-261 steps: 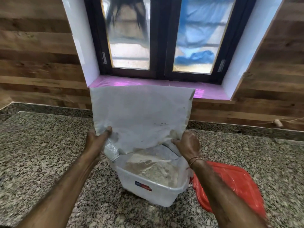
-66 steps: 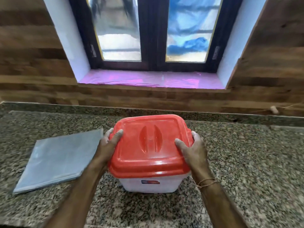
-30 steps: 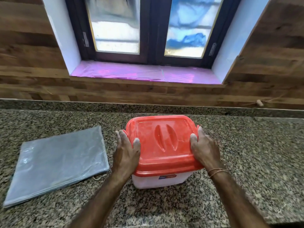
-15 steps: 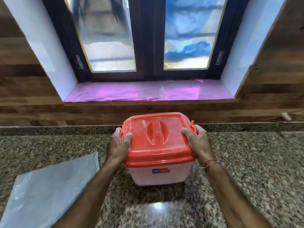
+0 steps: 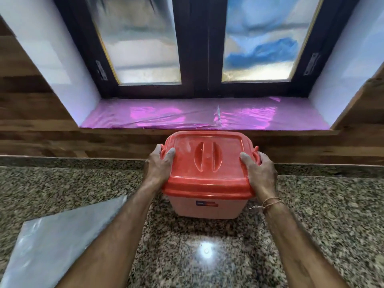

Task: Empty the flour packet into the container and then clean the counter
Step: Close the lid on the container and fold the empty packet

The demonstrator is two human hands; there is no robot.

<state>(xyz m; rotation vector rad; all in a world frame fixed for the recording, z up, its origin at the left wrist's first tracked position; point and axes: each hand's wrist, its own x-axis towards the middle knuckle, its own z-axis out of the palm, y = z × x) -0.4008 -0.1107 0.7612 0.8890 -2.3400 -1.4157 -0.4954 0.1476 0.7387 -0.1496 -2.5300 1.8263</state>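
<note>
red lid (image 5: 207,169) now closes the container (image 5: 207,209); your left hand (image 5: 158,168) and right hand (image 5: 259,175) grip its sides and shift it back toward the wall. the flour packet (image 5: 54,242) lies flat and emptied on the table (image 5: 322,225), left. wiping remains.

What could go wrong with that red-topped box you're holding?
The left hand and right hand grip mostly the red lid, not the container under it. If the lid isn't snapped tight, lifting could let the container drop and spill flour on the counter. Also, the empty packet lies right by the left forearm, so a sweep of the arm might knock it off.
</note>
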